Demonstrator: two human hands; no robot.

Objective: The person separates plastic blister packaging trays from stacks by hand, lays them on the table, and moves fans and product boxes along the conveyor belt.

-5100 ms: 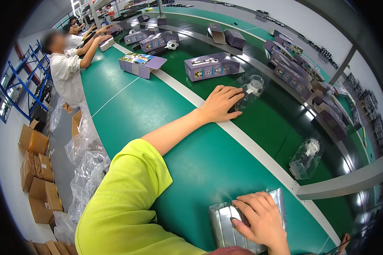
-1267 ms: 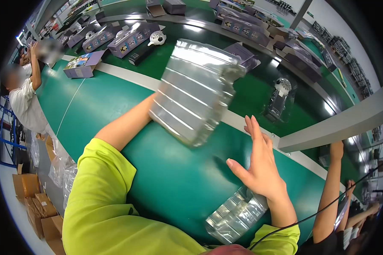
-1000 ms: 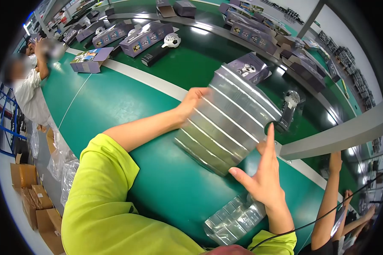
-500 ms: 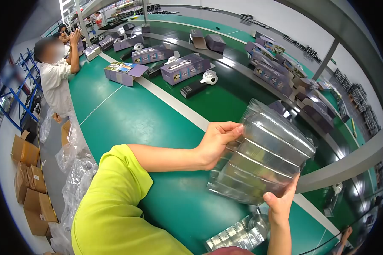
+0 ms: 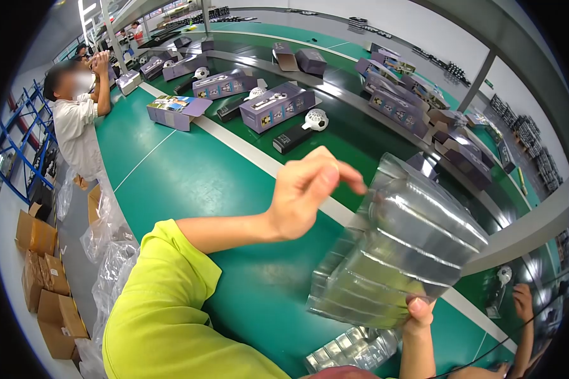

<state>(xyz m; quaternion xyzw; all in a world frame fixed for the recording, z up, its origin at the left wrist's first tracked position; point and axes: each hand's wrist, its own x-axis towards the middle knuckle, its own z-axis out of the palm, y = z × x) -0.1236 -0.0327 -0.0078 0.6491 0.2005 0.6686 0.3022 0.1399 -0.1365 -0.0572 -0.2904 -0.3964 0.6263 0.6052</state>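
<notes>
A stack of clear, ribbed plastic blister trays (image 5: 401, 243) is tilted up above the green table. My right hand (image 5: 418, 314) grips it by the lower edge, thumb in front; its other fingers are mostly behind the plastic. To the left of the stack, my left hand (image 5: 306, 192) is raised with nothing in it. Its fingers are loosely bent and the index finger points toward the stack's upper left edge, apart from it. More clear plastic trays (image 5: 354, 350) lie on the table below, close to my right wrist.
Ahead, a dark green conveyor belt (image 5: 354, 142) carries purple boxes (image 5: 277, 107) and black-handled sticks with football heads (image 5: 301, 131). An opened box (image 5: 178, 112) lies on the green table (image 5: 199, 167). A metal post (image 5: 518, 240) is at right. A co-worker (image 5: 76, 120) stands at left.
My left hand has let go of the trays' left edge and moved up and left. The stack has shifted slightly right and down in my right hand.
</notes>
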